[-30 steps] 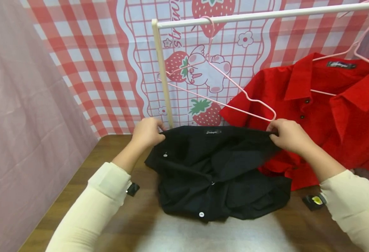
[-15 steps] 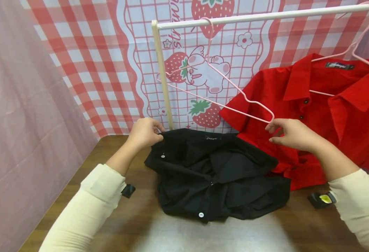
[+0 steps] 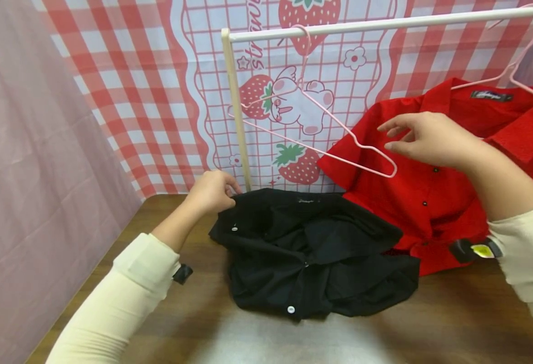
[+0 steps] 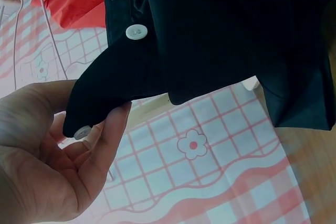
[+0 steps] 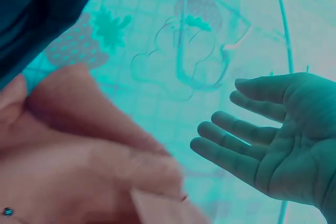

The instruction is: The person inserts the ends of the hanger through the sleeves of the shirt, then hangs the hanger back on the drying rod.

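A black shirt (image 3: 314, 288) with white buttons lies bunched on the wooden table. My left hand (image 3: 209, 192) pinches its upper left edge between thumb and fingers. The left wrist view shows that pinched black cloth (image 4: 123, 69), with one white button right at the fingers. My right hand (image 3: 430, 139) is raised in front of a red shirt (image 3: 453, 194), fingers loosely spread and holding nothing. To its left, a bare pink hanger (image 3: 357, 145) hangs tilted from the rail. The right wrist view shows the open palm (image 5: 294, 145) facing that hanger.
A white rail (image 3: 407, 21) runs across the top, with a wooden post (image 3: 236, 106) at its left end. The red shirt hangs from it on another pink hanger (image 3: 512, 65). Behind hangs a strawberry-print cloth (image 3: 148, 91); a pale pink curtain (image 3: 34, 167) borders the table (image 3: 193, 308).
My right hand has let go of the black shirt's right end and risen in front of the red shirt. That end has dropped onto the table. The left hand stays nearly in place.
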`<move>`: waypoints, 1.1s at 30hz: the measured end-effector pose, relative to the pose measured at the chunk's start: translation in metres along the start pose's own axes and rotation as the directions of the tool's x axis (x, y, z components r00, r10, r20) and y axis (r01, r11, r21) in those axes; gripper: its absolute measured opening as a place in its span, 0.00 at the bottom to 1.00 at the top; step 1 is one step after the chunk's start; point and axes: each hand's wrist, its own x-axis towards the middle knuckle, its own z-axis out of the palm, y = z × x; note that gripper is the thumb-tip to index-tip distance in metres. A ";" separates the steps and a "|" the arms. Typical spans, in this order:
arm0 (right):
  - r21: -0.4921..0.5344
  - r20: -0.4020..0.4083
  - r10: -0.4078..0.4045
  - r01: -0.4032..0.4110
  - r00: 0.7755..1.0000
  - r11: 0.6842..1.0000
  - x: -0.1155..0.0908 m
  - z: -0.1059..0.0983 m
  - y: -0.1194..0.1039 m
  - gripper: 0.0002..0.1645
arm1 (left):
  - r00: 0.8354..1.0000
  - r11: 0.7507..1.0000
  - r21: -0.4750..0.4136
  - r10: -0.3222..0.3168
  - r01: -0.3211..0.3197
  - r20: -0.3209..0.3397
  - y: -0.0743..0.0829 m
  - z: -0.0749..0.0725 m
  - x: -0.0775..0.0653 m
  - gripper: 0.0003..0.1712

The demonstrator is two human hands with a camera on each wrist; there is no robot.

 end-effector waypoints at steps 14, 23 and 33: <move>-0.077 0.082 -0.005 0.011 0.997 0.997 0.047 -0.011 -0.064 0.28 | 1.000 0.999 0.043 0.010 -0.010 0.011 0.004 0.004 -0.001 0.11; -0.044 0.116 0.122 -0.118 0.986 0.992 0.058 -0.004 -0.077 0.17 | 1.000 0.999 0.031 0.008 -0.009 0.011 0.003 0.005 -0.003 0.11; -0.200 0.032 0.112 -0.103 0.993 0.974 0.057 -0.009 -0.078 0.12 | 1.000 0.999 0.032 -0.001 0.001 0.009 0.004 0.005 -0.003 0.11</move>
